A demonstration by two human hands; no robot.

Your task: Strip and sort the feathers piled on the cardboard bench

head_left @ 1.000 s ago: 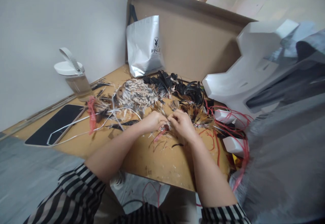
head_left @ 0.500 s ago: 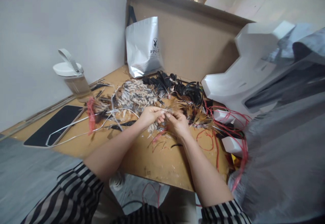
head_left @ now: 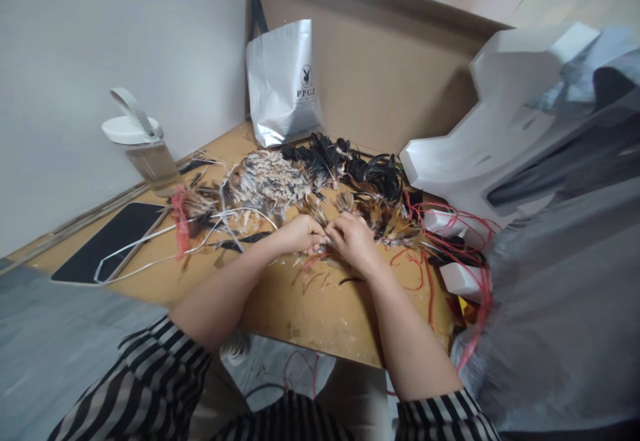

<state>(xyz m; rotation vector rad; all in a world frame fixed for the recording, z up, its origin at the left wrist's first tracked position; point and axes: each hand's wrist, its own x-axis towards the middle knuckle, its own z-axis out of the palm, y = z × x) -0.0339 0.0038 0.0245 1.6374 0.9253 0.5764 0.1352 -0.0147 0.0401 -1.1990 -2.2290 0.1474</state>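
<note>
My left hand is closed in a pinch over the yellow-brown table. Small brown feathers stick up just beyond its fingers, and their lower ends are hidden in the grip. Fingertips bent down, my right hand pinches close against the left one; what lies between its fingers is too small to make out. Just past both hands are a pile of pale, fluffy feathers, a heap of black feathers and a bunch of golden-brown feathers.
A silver bag stands at the back against a cardboard panel. On the left are a lidded bottle, a dark tablet and white straps. Red string tangles at right beside white foam-like pieces.
My right hand has rolled over so its back faces up, fingers pointing down. The brown feathers between the hands now show farther left. The view has tilted slightly downward.
</note>
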